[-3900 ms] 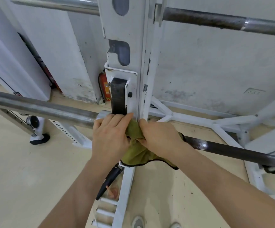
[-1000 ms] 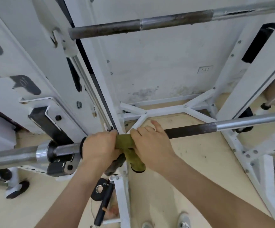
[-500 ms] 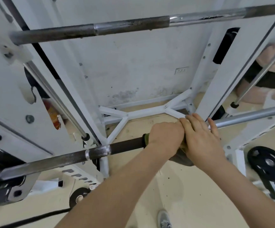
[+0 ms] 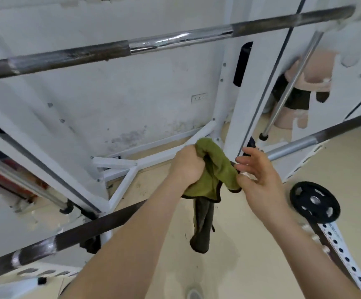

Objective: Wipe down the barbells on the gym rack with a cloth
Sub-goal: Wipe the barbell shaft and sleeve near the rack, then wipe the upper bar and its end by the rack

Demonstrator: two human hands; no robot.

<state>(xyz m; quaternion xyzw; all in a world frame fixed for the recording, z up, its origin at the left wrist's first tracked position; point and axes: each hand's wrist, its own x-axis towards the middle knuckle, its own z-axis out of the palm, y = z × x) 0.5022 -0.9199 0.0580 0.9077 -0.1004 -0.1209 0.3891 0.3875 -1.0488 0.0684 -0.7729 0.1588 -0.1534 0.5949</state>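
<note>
A green cloth (image 4: 215,169) with a dark edge is bunched in my left hand (image 4: 187,167), lifted just above the lower barbell (image 4: 84,230). One dark end of the cloth hangs down below my hands. My right hand (image 4: 259,180) is beside the cloth with its fingers spread, thumb touching the cloth's right edge. The lower barbell runs from bottom left up to the right, where its chrome part (image 4: 294,145) shows past my right hand. The upper barbell (image 4: 153,43) crosses the top of the view on the white rack.
White rack uprights (image 4: 246,100) and floor braces (image 4: 129,169) stand behind my hands. A black weight plate (image 4: 314,201) lies on the floor at right beside a perforated white rail (image 4: 345,255). A chrome guide rod (image 4: 287,87) slants at right. Wall behind.
My hands slid right along the lower barbell, then the left hand lifted the cloth off the bar and the right hand opened and came away.
</note>
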